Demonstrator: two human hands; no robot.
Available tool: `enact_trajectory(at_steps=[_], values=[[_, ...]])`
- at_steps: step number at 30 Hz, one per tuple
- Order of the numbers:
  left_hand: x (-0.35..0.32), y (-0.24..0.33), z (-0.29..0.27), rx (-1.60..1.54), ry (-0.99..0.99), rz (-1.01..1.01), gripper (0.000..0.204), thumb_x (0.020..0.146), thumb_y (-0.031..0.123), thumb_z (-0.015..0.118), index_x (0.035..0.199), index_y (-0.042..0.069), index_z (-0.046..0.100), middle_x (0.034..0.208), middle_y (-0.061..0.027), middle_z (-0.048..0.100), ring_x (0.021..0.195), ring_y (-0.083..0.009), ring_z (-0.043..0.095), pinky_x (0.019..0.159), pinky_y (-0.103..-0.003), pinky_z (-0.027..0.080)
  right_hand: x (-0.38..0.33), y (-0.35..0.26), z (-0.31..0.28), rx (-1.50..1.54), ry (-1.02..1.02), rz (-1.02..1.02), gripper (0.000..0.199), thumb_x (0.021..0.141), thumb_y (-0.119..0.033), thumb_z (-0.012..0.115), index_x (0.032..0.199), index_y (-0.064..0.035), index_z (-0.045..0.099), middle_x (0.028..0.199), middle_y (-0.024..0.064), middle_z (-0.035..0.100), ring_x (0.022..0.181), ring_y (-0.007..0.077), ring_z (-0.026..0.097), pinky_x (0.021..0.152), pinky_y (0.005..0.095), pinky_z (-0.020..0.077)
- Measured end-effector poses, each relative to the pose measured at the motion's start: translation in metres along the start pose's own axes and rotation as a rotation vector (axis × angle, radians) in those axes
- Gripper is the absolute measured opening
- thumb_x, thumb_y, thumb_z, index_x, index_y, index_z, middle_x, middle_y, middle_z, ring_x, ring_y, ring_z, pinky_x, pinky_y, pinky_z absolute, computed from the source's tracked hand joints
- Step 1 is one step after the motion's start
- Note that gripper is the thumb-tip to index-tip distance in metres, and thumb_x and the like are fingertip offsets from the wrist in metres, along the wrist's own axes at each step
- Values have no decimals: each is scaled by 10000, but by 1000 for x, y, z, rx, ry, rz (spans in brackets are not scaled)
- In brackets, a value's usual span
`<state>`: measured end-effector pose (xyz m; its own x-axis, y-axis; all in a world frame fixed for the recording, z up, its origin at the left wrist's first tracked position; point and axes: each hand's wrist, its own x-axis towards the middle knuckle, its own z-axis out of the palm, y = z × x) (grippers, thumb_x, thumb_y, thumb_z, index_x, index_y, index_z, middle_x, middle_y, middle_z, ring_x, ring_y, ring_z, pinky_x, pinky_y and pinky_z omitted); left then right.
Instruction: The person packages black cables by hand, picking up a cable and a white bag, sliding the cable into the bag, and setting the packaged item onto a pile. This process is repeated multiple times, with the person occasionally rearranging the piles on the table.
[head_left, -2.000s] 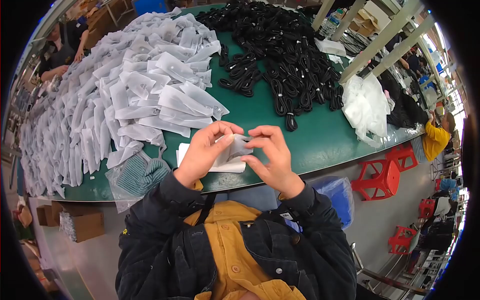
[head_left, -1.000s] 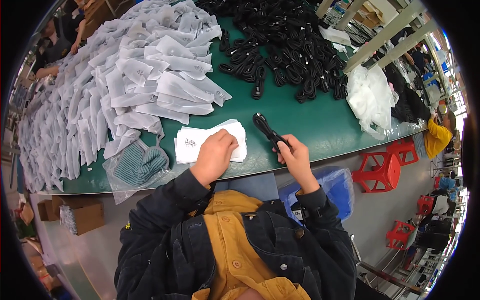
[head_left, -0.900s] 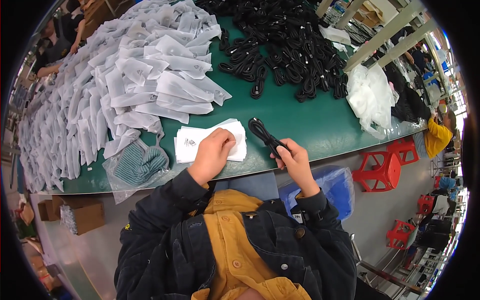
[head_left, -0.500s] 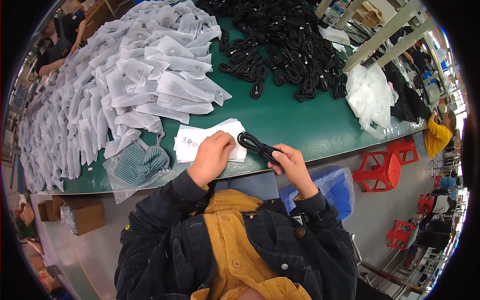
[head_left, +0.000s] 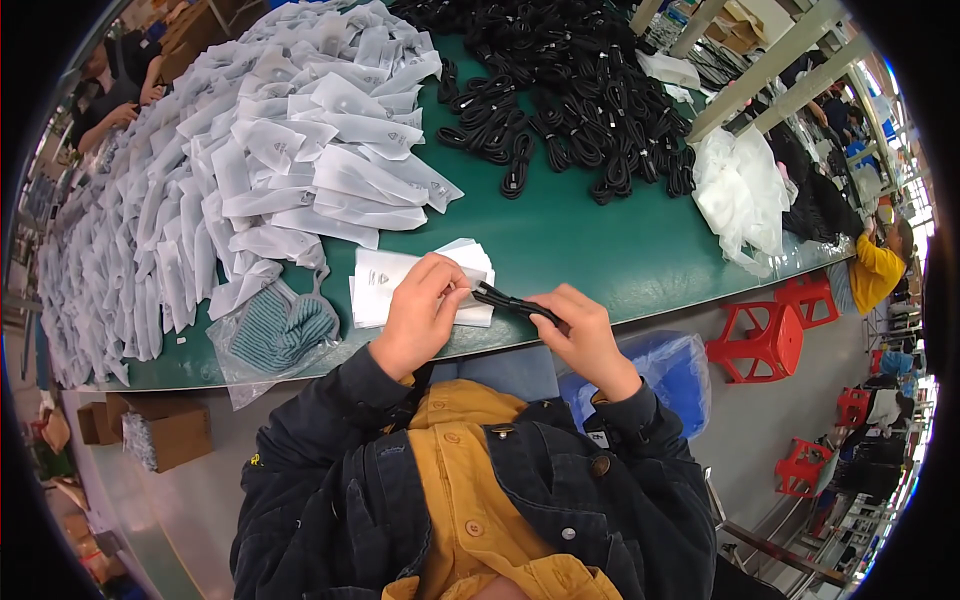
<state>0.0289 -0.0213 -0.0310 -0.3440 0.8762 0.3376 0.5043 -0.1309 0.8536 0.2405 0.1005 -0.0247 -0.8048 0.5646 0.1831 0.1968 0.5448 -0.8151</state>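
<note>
In my right hand (head_left: 588, 338) is a bundled black cable (head_left: 510, 302), its far end pointing left. My left hand (head_left: 418, 312) pinches the open end of a white plastic bag (head_left: 386, 268), lifted a little off the stack. The cable's tip is at that opening; my fingers partly hide whether it is inside. Beneath lies a stack of flat white bags (head_left: 474, 316) near the table's front edge. Beyond, to the left, rises a large heap of filled white bags (head_left: 350, 130). Several loose black cable bundles (head_left: 560, 90) lie at the back.
A teal knitted item (head_left: 280, 325) in clear plastic lies left of my left hand on the green table (head_left: 600, 250). White plastic sheeting (head_left: 740, 190) hangs at the right edge. Below stand a lined blue bin (head_left: 650, 385), red stools (head_left: 760, 343) and a cardboard box (head_left: 180, 430). Another person works far left.
The cable bundle has moved so that its tip meets the bag's mouth. My left fingers have raised the top bag's edge, and my right hand has shifted its grip behind the cable.
</note>
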Motion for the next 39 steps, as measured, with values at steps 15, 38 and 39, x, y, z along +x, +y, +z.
enact_trajectory(at_steps=[15, 38, 39], values=[[8, -5, -13, -37, -38, -6, 101, 832, -20, 653, 878, 26, 576, 980, -91, 616, 883, -245, 572, 735, -334, 474, 20, -21, 0, -423, 106, -600, 338, 798, 22, 738, 1124, -51, 685, 936, 101, 601, 731, 166, 599, 603, 279, 498], [99, 9, -104, -571, 247, 39, 186, 990, 128, 578, 1140, 19, 558, 1146, -61, 627, 899, -130, 600, 771, -263, 482, 213, 48, 11, -632, 402, -536, 429, 822, -157, 749, 1226, -91, 626, 1286, 161, 565, 1110, 323, 587, 848, 390, 540], [103, 3, -107, -572, 245, 47, 186, 990, 128, 578, 1140, 19, 558, 1146, -61, 627, 899, -130, 600, 771, -263, 482, 215, 60, 15, -675, 314, -475, 429, 816, -171, 753, 1216, -87, 622, 1278, 163, 566, 1138, 337, 565, 865, 402, 533]])
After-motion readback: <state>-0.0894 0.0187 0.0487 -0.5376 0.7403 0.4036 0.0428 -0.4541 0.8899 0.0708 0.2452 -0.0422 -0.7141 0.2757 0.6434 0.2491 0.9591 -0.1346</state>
